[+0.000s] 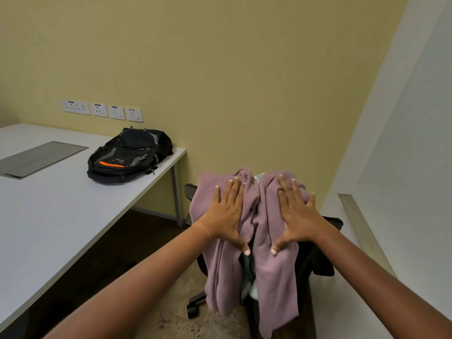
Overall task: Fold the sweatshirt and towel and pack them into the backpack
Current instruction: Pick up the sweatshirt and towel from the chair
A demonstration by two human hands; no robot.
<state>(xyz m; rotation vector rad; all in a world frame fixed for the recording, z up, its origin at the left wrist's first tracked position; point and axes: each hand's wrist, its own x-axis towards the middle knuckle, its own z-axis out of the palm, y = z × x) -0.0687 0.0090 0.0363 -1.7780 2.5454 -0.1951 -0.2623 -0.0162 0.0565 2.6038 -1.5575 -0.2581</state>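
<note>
Pressing both palms flat onto a mauve sweatshirt (pixel 269 277) slung over the back of a black office chair (pixel 325 253), with the left hand (pixel 226 211) on the left bulge and the right hand (pixel 297 211) on the right one. Holding the fingers (pixel 234 189) straight and spread apart, not pinching or curling round any cloth, thumbs pointing in toward each other.

Looking at a long axis running straight down the chair back, from up by the fingertips to well below the wrists, nearly to the floor. Hanging in two long soft drapes with a gap between, looking thick, wrinkly and floppy. Spotting a pale mint towel (pixel 247 282) peeking out through that gap, tucked under the sweatshirt.

Calling it a tie on which hand is nearer, both sitting right on the cloth and about level.

Heading left for the packing part, probably: black backpack (pixel 129 155) with an orange stripe lying flat on the white bench (pixel 49 216), well apart from the chair, on the left hand's side. Not managing to tell whether it's zipped.

Guessing that grabbing near the top edge beats lifting from the middle, what with risking dragging the towel off onto the floor. Judging by the mess, not having folded or packed anything yet.
</note>
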